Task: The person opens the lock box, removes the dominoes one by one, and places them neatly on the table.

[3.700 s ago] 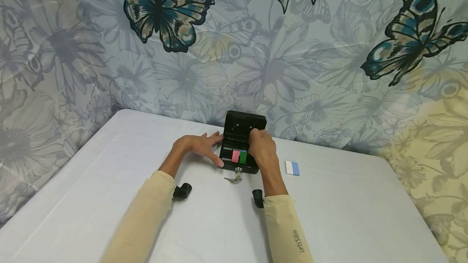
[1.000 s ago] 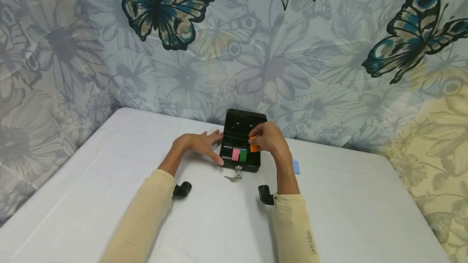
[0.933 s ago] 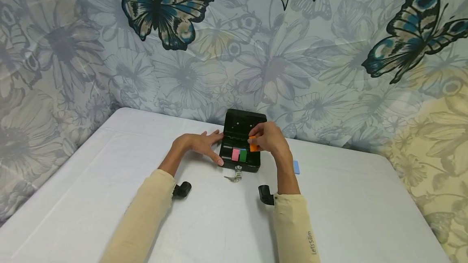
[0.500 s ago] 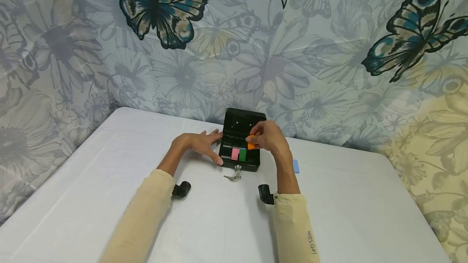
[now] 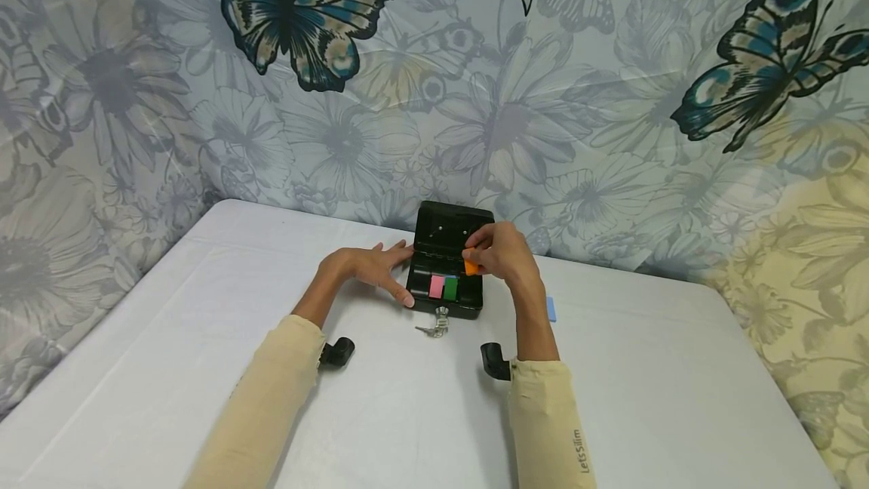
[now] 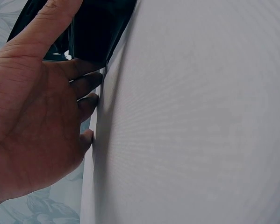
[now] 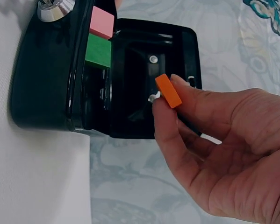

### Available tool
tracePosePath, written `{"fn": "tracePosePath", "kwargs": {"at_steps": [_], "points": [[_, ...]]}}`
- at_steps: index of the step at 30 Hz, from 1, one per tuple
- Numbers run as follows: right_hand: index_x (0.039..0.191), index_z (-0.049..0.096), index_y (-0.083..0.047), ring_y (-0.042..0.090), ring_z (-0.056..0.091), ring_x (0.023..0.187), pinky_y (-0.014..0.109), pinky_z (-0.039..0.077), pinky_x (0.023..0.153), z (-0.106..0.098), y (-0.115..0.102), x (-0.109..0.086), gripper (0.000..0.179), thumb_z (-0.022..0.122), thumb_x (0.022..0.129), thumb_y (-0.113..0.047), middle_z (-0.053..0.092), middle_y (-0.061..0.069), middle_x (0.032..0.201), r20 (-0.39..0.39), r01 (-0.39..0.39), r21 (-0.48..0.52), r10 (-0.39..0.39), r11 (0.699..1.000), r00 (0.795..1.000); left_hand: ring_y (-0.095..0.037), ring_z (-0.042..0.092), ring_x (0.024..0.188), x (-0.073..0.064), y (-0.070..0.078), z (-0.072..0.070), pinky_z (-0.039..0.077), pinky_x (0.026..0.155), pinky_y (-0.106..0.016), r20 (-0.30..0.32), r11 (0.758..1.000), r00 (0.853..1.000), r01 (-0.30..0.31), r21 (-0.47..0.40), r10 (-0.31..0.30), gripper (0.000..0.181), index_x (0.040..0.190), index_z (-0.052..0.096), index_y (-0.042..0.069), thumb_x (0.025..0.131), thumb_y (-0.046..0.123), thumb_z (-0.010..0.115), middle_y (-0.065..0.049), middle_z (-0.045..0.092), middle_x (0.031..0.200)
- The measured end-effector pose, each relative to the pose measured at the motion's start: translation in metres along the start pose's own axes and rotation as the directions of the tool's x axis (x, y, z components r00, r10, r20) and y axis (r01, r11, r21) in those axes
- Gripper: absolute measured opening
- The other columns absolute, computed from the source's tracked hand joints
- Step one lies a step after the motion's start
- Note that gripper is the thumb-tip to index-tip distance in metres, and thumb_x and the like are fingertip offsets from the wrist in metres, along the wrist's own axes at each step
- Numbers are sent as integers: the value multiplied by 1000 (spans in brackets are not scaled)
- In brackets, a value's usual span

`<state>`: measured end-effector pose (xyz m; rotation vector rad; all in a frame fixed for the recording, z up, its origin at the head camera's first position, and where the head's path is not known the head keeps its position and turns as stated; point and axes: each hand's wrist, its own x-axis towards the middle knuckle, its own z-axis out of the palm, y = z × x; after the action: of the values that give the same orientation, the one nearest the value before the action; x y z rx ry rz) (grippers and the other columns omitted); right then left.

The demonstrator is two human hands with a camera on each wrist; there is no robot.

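Note:
A small black cash box [image 5: 468, 312] stands at the table's back edge with its lid [image 5: 448, 226] raised. My right hand [image 5: 508, 253] pinches an orange block [image 7: 168, 91] between thumb and fingertips, above the right side of the box. Inside the box lie a pink block [image 7: 102, 22] and a green block [image 7: 98, 51], side by side. My left hand [image 5: 373, 268] has its fingers spread against the left side of the box, the thumb at the front left corner. In the left wrist view, the left hand [image 6: 37, 102] touches the dark box wall [image 6: 102, 28].
Keys [image 5: 433, 332] hang from the lock [image 5: 442, 312] at the box front. A blue piece [image 5: 551, 309] lies on the white table [image 5: 638, 368] behind the right forearm, partly hidden. A patterned wall covering [image 5: 380, 142] rises directly behind the box.
Earlier the right hand was down in the box; since then it has come up holding the orange block, lately shifting slightly right. The right forearm now covers the blue piece's white part. Left hand stays.

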<state>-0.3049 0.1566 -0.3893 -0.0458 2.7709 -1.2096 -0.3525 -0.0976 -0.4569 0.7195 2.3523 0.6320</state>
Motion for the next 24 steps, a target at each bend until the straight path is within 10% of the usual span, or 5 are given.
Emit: {"fn": "tracePosePath", "kwargs": {"at_steps": [24], "points": [[120,70,8,43,71,113,44,63,96,-11,3,-2,24,62,97,6,64,24,120,65,-36,53,32,998,997,-47,-10,163,1,-1,0,-2,130,-68,4,1000,1000,-3,1,3,125,170,5,20,80,62,82,-13,-6,178]]}}
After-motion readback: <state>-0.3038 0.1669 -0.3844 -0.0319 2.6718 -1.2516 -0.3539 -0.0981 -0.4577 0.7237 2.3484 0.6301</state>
